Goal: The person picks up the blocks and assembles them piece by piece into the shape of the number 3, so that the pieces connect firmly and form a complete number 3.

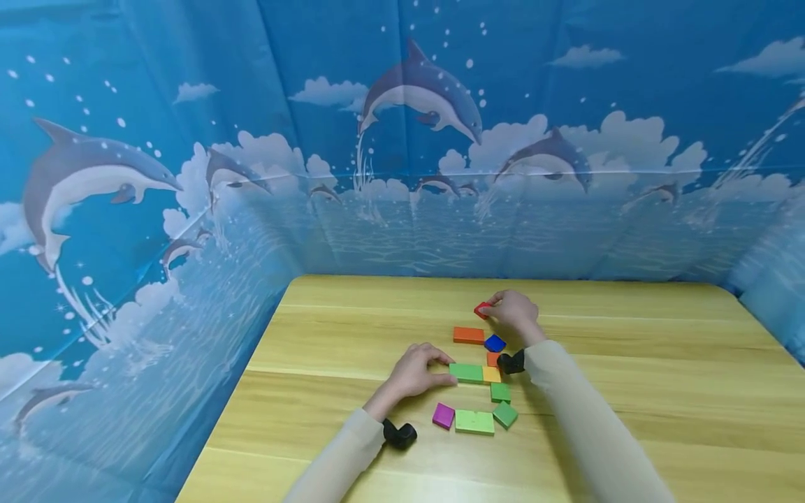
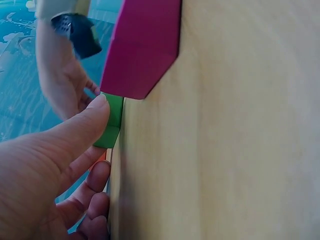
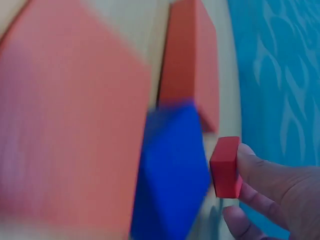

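Observation:
At the far side of the pieces, my right hand (image 1: 515,311) pinches a small red block (image 3: 227,167) between thumb and fingers. In the right wrist view, the block shows close above the tabletop. My left hand (image 1: 415,372) has its thumb and index finger at the left end of a long green block (image 1: 466,373), pinching it from both sides. A yellow-orange block (image 1: 492,375) adjoins the green block's right end. Nearer the right hand lie a long orange block (image 1: 468,335) and a blue block (image 1: 495,343). A small orange block (image 1: 493,359) is partly hidden behind the right wrist's black device.
Toward me on the wooden table (image 1: 629,335) lie a purple block (image 1: 443,416), a long light green block (image 1: 474,421), a tilted green block (image 1: 506,415) and another green block (image 1: 500,392). A blue dolphin-print curtain (image 1: 402,223) hangs around the table's back and left edges.

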Demonstrator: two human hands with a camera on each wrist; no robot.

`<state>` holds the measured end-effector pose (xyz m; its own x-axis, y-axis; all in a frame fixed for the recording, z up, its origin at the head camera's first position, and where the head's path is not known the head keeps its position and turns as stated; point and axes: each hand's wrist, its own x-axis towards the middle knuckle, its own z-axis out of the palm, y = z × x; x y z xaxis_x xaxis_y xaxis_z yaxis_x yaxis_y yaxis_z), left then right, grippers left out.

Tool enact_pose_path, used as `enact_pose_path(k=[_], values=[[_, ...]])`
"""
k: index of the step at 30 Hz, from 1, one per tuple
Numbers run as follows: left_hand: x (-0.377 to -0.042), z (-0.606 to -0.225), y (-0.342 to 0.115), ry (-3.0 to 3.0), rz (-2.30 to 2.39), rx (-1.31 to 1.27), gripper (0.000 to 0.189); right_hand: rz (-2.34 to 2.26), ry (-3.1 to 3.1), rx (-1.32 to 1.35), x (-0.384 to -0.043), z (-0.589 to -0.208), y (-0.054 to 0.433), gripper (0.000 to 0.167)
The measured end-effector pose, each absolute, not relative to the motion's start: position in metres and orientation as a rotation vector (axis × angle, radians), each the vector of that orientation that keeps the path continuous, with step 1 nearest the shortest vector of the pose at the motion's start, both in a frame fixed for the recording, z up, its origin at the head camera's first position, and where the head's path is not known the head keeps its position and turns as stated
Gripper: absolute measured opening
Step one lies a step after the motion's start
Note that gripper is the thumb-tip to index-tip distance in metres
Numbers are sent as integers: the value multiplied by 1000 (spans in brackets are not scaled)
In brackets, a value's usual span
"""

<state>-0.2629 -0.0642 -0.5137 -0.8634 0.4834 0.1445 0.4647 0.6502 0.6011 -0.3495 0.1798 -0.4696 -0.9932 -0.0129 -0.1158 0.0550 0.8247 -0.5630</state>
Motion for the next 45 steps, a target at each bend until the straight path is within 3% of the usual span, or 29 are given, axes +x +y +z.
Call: enact_pose_path(k=[4,22,28,37,45], values=[[-259,-520,-63,2815,1034,817,32,-879,2889,76,-350,-472,161,30],[-261,-519,-66,2833,1017,833,32,-633,2855,-67,-351,-464,100,35],[-260,-516,-66,2827,1021,811,32,-584,2825,-102,-350,-462,96,36],[-261,-515,-65,2838,1011,830,31,-794,2721,-346,-352,-465,101,23],[-260,-512,-65,2826,1012,809,32,-820,2730,-342,-352,-469,106,16]])
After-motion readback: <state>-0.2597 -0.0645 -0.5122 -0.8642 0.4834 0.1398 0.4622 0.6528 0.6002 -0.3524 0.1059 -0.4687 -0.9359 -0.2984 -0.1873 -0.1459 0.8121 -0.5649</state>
